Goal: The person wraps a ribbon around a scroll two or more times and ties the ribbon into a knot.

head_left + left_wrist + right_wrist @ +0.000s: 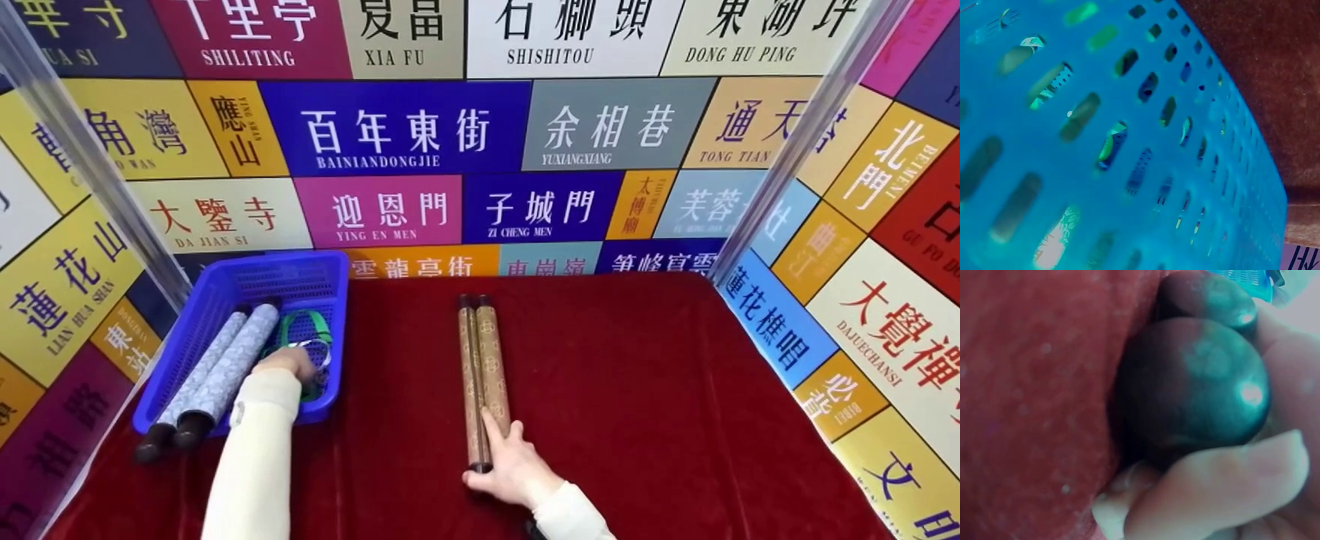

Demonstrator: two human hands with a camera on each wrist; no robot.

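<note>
Inside the blue plastic basket point(339, 300), my left hand point(289, 362) reaches down beside a green loop point(315, 321) and something white. Its fingertips are hidden, and I cannot tell whether they hold anything. Two pale blue patterned scrolls point(232, 367) lean in the basket to its left, their dark knobs over the near rim. On the red cloth lie two gold-brown patterned rolls point(491, 360), side by side and touching. My right hand point(517, 469) grips their near end, index finger along the top. Up close, thumb and fingers curl round the dark end knobs point(1196, 382).
Dark red cloth point(622, 390) covers the table. Clear upright posts point(806, 142) stand at its back corners. Behind and at both sides rise panels of coloured place-name signs point(397, 127). The basket's slotted wall point(1145, 135) fills most of the left wrist view.
</note>
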